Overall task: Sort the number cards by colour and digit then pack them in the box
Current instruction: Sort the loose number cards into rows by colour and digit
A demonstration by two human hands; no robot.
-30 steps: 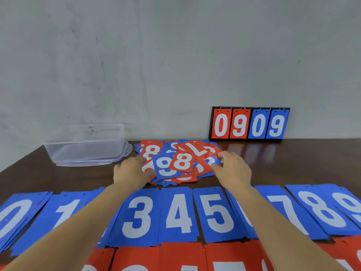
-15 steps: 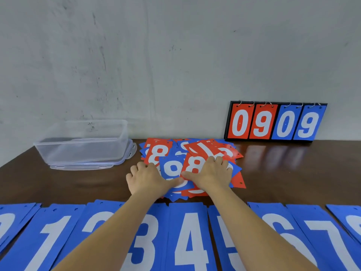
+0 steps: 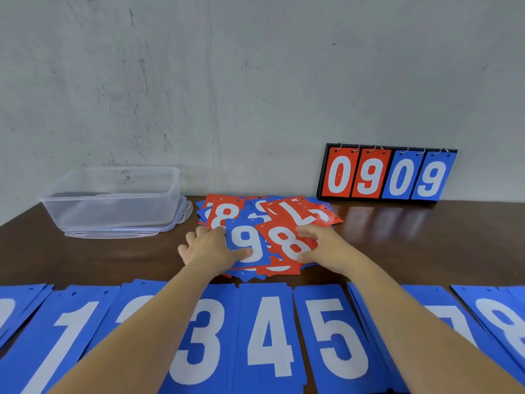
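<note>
card row nearside, box left — scoreboard right

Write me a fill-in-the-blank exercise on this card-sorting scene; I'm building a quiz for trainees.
1. The blue card under the thumb of the left hand shows the digit ___.
2. The right hand holds a red card showing the digit ___.
3. The scoreboard at the wall reads ___.
4. The clear box stands to the ___ of the mixed pile.
Missing words: 9; 8; 0909; left.
</note>
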